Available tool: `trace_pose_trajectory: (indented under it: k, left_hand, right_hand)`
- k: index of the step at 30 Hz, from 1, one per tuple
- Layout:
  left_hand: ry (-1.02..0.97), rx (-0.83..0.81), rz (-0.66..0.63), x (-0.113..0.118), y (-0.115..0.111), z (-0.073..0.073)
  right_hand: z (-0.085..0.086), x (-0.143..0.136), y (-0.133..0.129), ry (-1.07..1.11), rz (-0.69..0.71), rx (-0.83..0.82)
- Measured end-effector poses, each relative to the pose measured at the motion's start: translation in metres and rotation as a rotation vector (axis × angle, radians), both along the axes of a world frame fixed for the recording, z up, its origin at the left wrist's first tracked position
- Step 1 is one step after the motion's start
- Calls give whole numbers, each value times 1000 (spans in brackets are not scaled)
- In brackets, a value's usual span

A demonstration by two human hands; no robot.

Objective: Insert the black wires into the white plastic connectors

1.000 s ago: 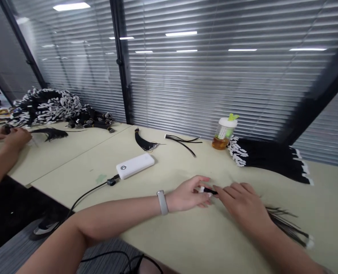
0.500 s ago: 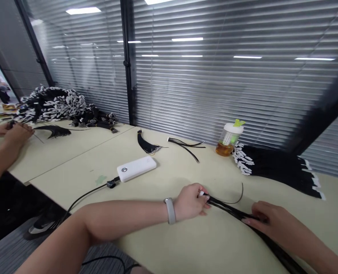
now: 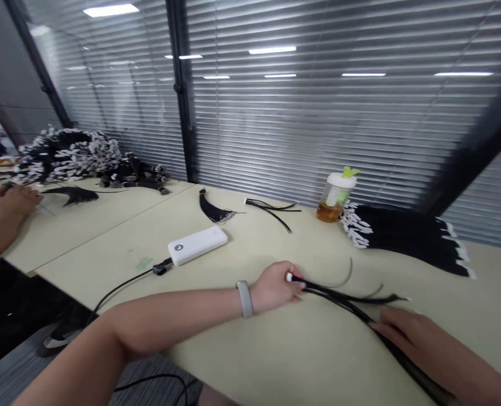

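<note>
Left fingers [image 3: 295, 288] pinched on white connector [image 3: 289, 277], right fingers [image 3: 389, 334] touching black wires [image 3: 347, 304], grip unclear, one branch [image 3: 388, 300] now apart

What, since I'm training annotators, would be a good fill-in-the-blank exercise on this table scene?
The left hand grips black wires near their ____ connector.
The grey band circles the person's ____ wrist.
In the picture, the drink cup stands to the ____ of the power bank.
Missing words: white; left; right.

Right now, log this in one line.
left hand: holds black wires near white connector; right hand: on same wires; power bank: on table
</note>
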State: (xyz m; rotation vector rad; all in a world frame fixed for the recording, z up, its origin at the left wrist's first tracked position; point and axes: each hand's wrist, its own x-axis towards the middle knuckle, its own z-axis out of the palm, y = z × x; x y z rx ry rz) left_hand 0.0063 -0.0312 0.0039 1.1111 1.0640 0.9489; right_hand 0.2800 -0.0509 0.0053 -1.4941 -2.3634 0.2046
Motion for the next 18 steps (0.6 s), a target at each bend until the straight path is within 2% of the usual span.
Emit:
trace_pose_trajectory:
  k: [1, 3, 7, 12, 15, 18]
  left_hand:
    - [-15, -10, -3, -1, 0, 1]
    - [-42, -23, 3, -4, -1, 3]
    - [-96, -22, 19, -10, 4, 6]
    - [-121, -29, 37, -12, 7, 5]
    - [-111, -38, 74, -12, 6, 6]
    - [-108, -74, 127, -11, 5, 10]
  right_hand:
    - [5, -6, -1, -52, -21, -73]
    - [18, -17, 1, -92, -101, -109]
    - [36, -23, 10, 4, -113, -133]
    - [33, -11, 4, 58, -78, -205]
    - [31, -1, -1, 22, -80, -144]
    - [33, 7, 0, 35, -159, -74]
